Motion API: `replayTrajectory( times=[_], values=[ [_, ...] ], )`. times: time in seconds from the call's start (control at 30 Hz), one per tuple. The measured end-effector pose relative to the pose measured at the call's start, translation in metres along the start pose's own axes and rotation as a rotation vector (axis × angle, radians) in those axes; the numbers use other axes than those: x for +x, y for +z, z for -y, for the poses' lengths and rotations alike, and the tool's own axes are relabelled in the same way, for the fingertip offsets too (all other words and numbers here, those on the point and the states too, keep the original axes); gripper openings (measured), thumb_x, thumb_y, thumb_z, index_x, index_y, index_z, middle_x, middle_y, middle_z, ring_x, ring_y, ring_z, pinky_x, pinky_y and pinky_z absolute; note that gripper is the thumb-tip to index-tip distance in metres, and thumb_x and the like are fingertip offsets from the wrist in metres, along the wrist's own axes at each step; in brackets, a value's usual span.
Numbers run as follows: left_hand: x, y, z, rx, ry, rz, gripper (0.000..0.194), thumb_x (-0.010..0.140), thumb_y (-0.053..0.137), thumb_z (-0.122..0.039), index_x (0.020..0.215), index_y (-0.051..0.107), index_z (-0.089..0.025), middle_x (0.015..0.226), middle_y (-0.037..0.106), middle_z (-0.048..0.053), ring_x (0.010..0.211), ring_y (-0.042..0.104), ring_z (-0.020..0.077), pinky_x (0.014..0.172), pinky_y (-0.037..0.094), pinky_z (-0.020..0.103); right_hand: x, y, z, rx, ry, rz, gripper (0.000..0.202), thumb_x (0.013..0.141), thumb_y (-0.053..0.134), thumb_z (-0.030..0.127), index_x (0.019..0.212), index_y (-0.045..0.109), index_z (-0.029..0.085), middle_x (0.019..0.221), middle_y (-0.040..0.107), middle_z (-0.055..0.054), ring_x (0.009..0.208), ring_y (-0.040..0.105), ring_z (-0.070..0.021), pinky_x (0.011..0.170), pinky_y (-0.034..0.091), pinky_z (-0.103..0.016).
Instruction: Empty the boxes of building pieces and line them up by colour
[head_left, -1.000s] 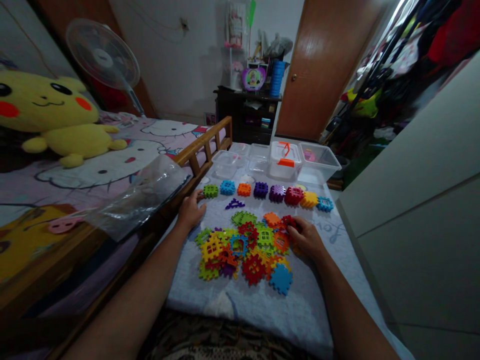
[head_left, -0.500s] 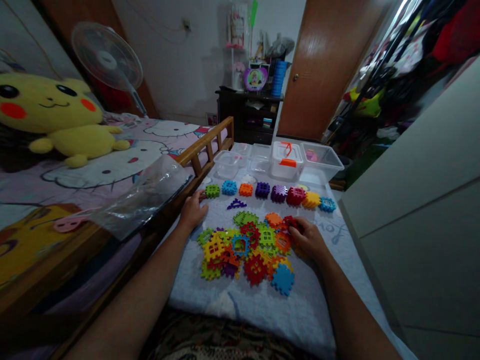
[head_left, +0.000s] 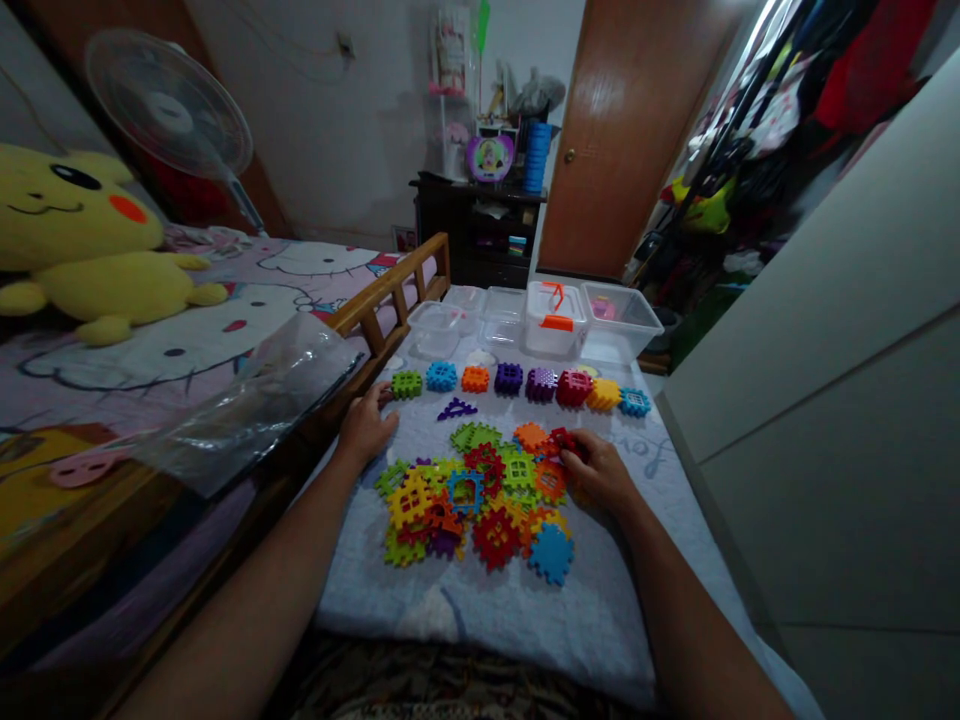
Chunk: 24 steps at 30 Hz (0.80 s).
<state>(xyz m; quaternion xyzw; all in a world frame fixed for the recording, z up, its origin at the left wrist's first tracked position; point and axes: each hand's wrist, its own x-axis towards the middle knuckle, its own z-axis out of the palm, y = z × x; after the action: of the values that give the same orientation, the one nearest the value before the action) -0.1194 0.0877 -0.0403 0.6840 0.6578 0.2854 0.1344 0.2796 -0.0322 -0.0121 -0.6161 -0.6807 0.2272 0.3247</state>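
My right hand [head_left: 604, 470] pinches a small red toothed building tile [head_left: 561, 441] at the right edge of a loose pile. That pile of mixed plastic tiles [head_left: 499, 538] lies in front of me in red, green, yellow, orange and blue. My left hand [head_left: 364, 428] rests on the cloth with thumb and fingers apart, its fingertips beside the green tile stack [head_left: 406, 385]; whether they touch it I cannot tell. A purple triangular piece [head_left: 456, 408] lies alone between the stacks and the pile.
Behind the pile runs a row of colour-sorted stacks, among them blue [head_left: 442, 376], orange [head_left: 475, 379] and dark purple [head_left: 508, 378]. Clear plastic boxes [head_left: 622, 310] and a lidded box with orange clips [head_left: 556, 335] stand farther back. A wooden bed rail [head_left: 390, 290] borders the left side.
The whole view has shifted slightly, with everything sitting a little farther left. Both hands stay in nearly the same places, the right one still on the red tile.
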Motion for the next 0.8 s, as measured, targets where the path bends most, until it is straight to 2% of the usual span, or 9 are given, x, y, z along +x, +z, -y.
replayTrajectory(
  times=[0.3, 0.5, 0.8],
  values=[
    [-0.0011, -0.0034, -0.0038, -0.006, 0.001, 0.006, 0.061, 0.077, 0.059, -0.026, 0.136, 0.052, -0.012, 0.119, 0.072, 0.015, 0.114, 0.065, 0.0278, 0.106, 0.047, 0.039, 0.0002, 0.0009, -0.0027, 0.015, 0.014, 0.003, 0.025, 0.079, 0.054, 0.029, 0.094, 0.07, 0.018, 0.085, 0.069, -0.004, 0.077, 0.061, -0.0192, 0.073, 0.047, -0.031],
    [-0.0015, -0.0021, -0.0037, -0.018, -0.001, -0.01, 0.059, 0.076, 0.059, -0.025, 0.134, 0.053, -0.016, 0.119, 0.072, 0.012, 0.116, 0.065, 0.026, 0.107, 0.046, 0.038, -0.0007, 0.001, -0.0017, 0.03, 0.008, -0.018, 0.024, 0.08, 0.054, 0.028, 0.094, 0.071, 0.018, 0.085, 0.071, -0.005, 0.078, 0.063, -0.0199, 0.074, 0.047, -0.031],
    [-0.0007, 0.0005, -0.0027, -0.008, -0.018, -0.005, 0.058, 0.077, 0.058, -0.024, 0.134, 0.052, -0.017, 0.12, 0.072, 0.011, 0.116, 0.065, 0.0265, 0.107, 0.046, 0.038, -0.0009, -0.0004, 0.0, 0.014, 0.02, 0.003, 0.029, 0.081, 0.052, 0.033, 0.097, 0.071, 0.017, 0.091, 0.071, -0.008, 0.081, 0.065, -0.0225, 0.076, 0.048, -0.034]
  ],
)
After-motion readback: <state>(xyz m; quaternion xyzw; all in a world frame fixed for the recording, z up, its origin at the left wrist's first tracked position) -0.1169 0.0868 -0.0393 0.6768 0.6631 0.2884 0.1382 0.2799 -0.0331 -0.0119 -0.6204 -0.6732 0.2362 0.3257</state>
